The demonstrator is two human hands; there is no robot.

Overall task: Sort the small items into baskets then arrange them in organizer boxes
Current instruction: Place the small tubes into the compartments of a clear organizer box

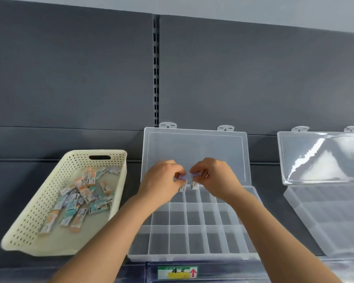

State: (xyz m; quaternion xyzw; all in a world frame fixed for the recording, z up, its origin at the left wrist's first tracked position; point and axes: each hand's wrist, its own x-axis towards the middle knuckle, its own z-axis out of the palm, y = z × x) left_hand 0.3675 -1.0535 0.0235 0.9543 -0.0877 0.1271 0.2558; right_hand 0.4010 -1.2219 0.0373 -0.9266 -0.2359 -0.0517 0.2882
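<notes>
My left grip (164, 178) & right grip (214, 176) met over the far row of the open organizer box (192, 237), fingers curled tight, each pinching a small item (194, 185). Basket (29, 227) w/ more packs (80, 201) sat just left of that box; 2nd clear box (325, 221) well to its right.

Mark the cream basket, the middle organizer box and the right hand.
cream basket (43, 199): head view, left perforated wall.
middle organizer box (194, 148): head view, raised clear lid.
right hand (215, 176): head view, back of the hand.
</notes>
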